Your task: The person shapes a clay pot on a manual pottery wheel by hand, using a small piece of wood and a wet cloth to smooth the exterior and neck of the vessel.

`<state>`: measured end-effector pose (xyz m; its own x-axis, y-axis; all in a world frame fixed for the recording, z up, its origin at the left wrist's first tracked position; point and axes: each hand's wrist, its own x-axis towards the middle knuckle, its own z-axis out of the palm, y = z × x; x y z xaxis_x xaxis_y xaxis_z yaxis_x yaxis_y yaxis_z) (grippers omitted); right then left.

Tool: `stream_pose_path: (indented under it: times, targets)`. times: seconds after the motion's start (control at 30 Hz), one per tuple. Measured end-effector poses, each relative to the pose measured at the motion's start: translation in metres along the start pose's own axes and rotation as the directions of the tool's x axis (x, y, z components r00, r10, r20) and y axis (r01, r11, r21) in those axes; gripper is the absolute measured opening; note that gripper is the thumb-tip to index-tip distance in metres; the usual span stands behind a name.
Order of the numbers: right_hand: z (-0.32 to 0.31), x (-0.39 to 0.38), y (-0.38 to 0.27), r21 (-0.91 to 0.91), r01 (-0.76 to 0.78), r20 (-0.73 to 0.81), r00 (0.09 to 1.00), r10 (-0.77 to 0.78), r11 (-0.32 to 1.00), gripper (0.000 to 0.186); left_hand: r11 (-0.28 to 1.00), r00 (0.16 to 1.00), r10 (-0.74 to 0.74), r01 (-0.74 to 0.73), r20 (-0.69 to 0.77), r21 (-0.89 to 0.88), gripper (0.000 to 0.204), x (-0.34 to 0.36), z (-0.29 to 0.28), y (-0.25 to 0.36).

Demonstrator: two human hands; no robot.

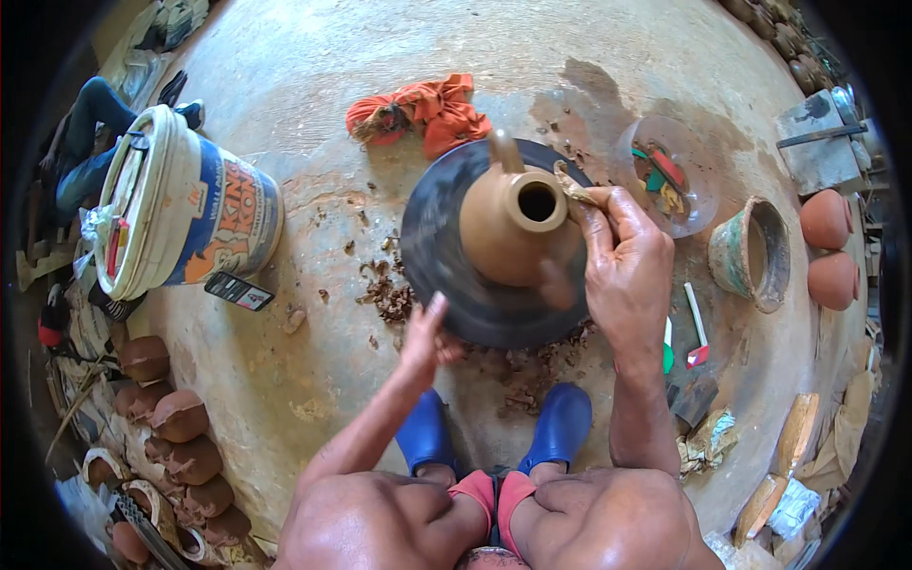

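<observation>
A brown wet clay vessel with a narrow open neck and an upright spout sits on a dark round wheel, which looks blurred as if turning. My right hand pinches a small crumpled tan piece of cloth or similar soft material beside the neck's rim. My left hand is at the wheel's near left edge, fingers apart and slightly blurred, holding nothing.
A white bucket and phone lie left, near a person's legs. An orange cloth lies beyond the wheel. A clear bowl, crusted pot and red pots stand right. Several clay pots line lower left.
</observation>
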<state>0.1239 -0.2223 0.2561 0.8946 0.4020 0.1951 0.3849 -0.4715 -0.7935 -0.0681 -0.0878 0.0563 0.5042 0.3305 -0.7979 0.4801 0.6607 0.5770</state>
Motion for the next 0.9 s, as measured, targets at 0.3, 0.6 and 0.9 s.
stream_pose_path:
  times: [0.3, 0.6, 0.9]
  targets:
    - [0.015, -0.002, 0.011, 0.028, 0.043, -0.018, 0.999, -0.043, 0.999, 0.017, 0.907, 0.7, -0.421, 0.333, 0.578, 0.258, 0.07, -0.036, 0.018, -0.076]
    - [0.013, -0.003, 0.012, 0.04, 0.028, -0.002, 1.0, -0.028, 0.999, 0.018, 0.934, 0.963, 0.265, -0.27, -0.056, -0.234, 0.073, 0.04, -0.018, 0.005]
    - [0.006, -0.001, 0.018, 0.012, 0.009, 0.007, 1.0, -0.009, 1.0, 0.018, 0.996, 0.996, -0.048, 0.054, 0.072, -0.078, 0.095, 0.0, 0.013, -0.041]
